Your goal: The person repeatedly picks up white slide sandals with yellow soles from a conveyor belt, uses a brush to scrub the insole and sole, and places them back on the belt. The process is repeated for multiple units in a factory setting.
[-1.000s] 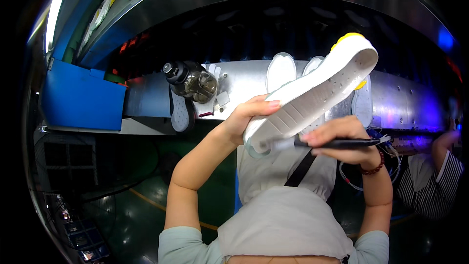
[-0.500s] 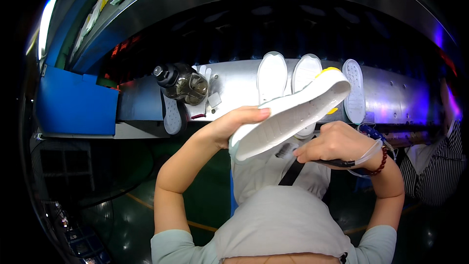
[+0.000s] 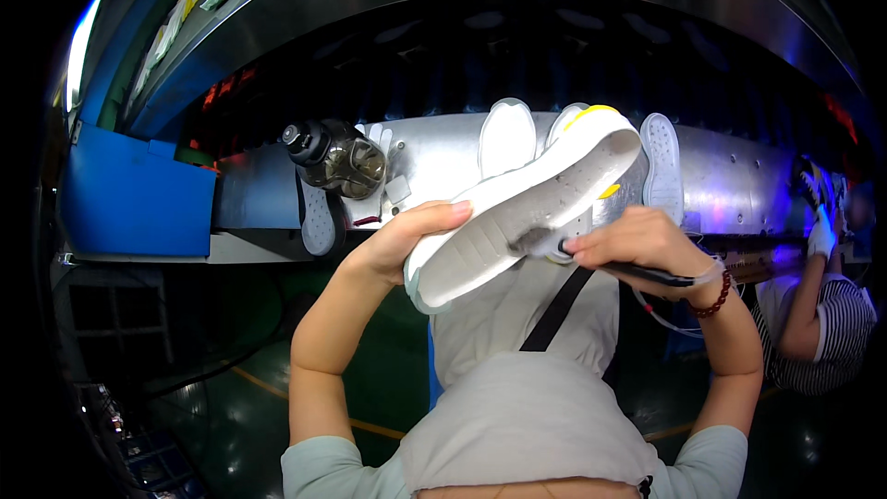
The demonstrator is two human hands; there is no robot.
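Note:
My left hand [image 3: 407, 240] grips a white shoe sole [image 3: 527, 208] with a yellow toe edge, holding it tilted in front of me, tread side facing up. My right hand [image 3: 637, 240] is closed around a dark-handled brush [image 3: 637, 270], and its bristle tip touches the sole near the middle. A beaded bracelet sits on my right wrist. Behind the held sole, two more white soles [image 3: 506, 134] and a third white sole [image 3: 662, 166] lie on the metal conveyor ledge [image 3: 739, 180].
A dark bottle-like container [image 3: 334, 157] stands on the ledge at the left, with another sole [image 3: 317, 217] below it. A blue bin [image 3: 134, 194] is at far left. Another person in a striped shirt with a white glove [image 3: 819, 240] works at the right.
The held sole has shifted slightly and tilted as my left hand turned it. My right hand with the brush moved along the sole's tread side.

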